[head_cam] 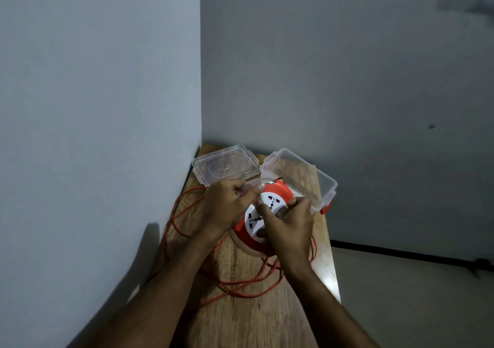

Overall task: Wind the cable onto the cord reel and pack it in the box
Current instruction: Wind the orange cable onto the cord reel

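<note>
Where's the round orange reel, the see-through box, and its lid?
cord reel (270,203), head view, on its white socket face.
box (324,187), head view, on its clear right wall.
lid (226,167), head view, on its flat clear middle.

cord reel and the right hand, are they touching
Touching. The head view shows the right hand lying on the white socket face of the orange cord reel, its fingers curled over the reel's right edge with no gap visible.

Wall (107,107) crowds left; box (320,184), lid (227,166) block beyond
</note>
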